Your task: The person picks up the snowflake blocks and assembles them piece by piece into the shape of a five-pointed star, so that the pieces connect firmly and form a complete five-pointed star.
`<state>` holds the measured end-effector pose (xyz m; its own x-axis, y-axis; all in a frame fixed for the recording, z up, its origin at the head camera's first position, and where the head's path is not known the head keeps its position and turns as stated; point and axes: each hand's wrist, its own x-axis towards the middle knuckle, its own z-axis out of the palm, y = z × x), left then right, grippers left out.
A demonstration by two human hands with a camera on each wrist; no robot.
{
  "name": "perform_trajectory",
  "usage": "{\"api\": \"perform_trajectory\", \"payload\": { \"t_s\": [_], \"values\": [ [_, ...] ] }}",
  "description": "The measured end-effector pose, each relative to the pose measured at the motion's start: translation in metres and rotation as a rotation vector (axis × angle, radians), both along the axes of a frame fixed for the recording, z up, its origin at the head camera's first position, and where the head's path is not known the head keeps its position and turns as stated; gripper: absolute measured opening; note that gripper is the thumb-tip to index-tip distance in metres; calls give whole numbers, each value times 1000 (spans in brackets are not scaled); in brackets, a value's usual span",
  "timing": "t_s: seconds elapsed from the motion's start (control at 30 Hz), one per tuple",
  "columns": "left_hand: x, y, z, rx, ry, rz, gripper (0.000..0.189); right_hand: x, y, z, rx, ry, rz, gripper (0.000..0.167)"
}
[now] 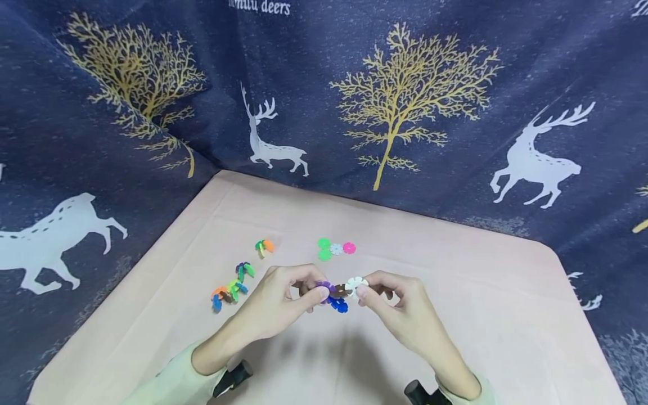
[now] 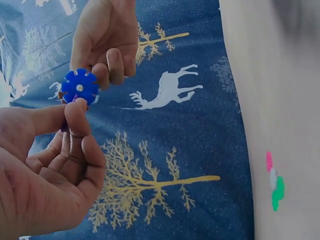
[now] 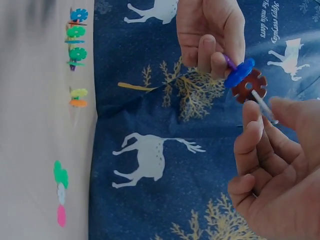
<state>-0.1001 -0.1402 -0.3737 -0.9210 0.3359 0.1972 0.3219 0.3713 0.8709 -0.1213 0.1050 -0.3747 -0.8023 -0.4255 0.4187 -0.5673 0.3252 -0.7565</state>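
Observation:
Both hands hold a small chain of notched plastic snowflake discs above the table. My left hand (image 1: 283,298) pinches a purple disc (image 1: 324,289) between thumb and fingers. Thumb and forefinger of my right hand (image 1: 400,298) grip a white disc (image 1: 356,286). Between them a brown disc (image 3: 248,86) slots against the white one, and a blue disc (image 2: 80,86) hangs at the purple end. In the right wrist view the white disc (image 3: 265,106) appears edge-on at the brown disc's rim. The left fingertips cover part of the purple disc.
At the table's left lie joined multicoloured discs (image 1: 230,289), and behind them a small green, yellow and orange cluster (image 1: 264,247). Flat green, white and pink discs (image 1: 336,248) lie beyond the hands. A dark blue cloth (image 1: 314,101) with deer and trees hangs behind the table (image 1: 455,259).

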Motion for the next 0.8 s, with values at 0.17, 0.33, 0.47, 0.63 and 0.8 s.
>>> {"api": "perform_trajectory", "payload": {
  "t_s": [0.17, 0.33, 0.47, 0.63, 0.8],
  "values": [
    [2, -2, -4, 15, -12, 3, 7, -14, -2, -2, -46, -49, 23, 13],
    [3, -4, -8, -6, -11, 14, 6, -30, -6, -6, -60, -114, 25, 15],
    [6, -7, -9, -24, -9, 14, 5, -45, -12, -16, -57, -137, 8, 13],
    [9, -10, -13, -10, -17, 1, 6, -67, -27, -30, -65, -168, 23, 17],
    [10, -13, -16, 19, -28, -11, 6, -90, -49, -45, -51, -220, 18, 25]
  ]
}}
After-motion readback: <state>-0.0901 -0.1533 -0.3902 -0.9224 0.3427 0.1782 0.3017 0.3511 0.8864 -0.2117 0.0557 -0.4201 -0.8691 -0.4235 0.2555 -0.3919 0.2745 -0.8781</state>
